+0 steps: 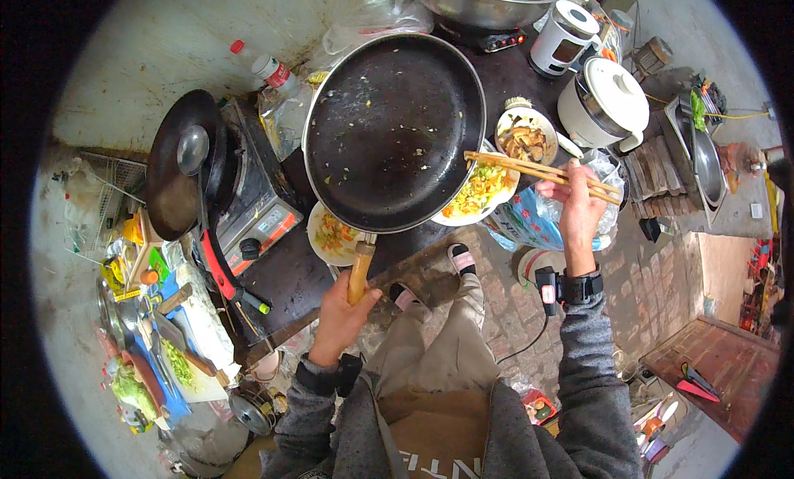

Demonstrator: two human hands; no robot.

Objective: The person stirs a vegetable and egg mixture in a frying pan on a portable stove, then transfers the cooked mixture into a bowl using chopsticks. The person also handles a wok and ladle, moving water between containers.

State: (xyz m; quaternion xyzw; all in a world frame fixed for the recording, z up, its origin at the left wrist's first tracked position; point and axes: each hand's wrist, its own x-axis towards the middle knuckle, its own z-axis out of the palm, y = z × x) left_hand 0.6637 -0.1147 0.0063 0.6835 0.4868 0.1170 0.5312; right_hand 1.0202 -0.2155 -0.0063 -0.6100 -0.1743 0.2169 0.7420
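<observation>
A dark frying pan [397, 131] with small food scraps on its surface is held by its wooden handle in my left hand [344, 314]. My right hand [574, 200] grips wooden chopsticks [546, 174], whose tips reach the pan's right rim. Partly under that rim is a plate of chopped yellow and orange food [481, 190]. A bowl with vegetable pieces [332, 234] shows at the pan's lower left. Beyond the chopsticks stands a bowl of brown food pieces [526, 138].
A wok [180, 193] with a ladle [193, 150] rests on a gas stove [260, 231] at left. A white electric pot [605, 103], a kettle [563, 38] and a steel pan [490, 1] stand at back right. A cutting board [201, 380] holds chopped greens at lower left.
</observation>
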